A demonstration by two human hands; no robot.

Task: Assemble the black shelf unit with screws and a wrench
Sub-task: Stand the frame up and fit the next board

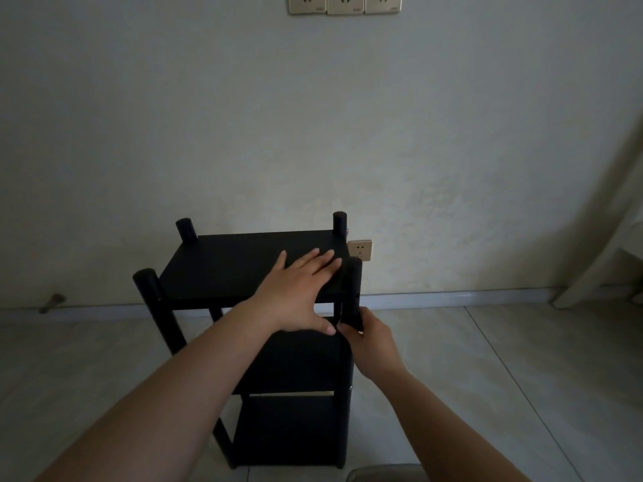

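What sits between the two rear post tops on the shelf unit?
Nothing: in the head view, only the bare back edge of the top shelf runs between the left post and right post.

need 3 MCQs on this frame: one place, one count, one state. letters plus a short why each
1. Where does the left hand lie?
A. flat on the top board of the black shelf unit
B. on the floor
C. on the wall

2. How many round black post tops stand above that board?
A. two
B. four
C. six

3. What is the right hand doing?
A. hanging idle
B. pressing the wall socket
C. gripping the near right black post

Key: 1 A, fingers spread straight on the board. 2 B, one post top at each corner. 3 C, fingers curl round the post just below the board.
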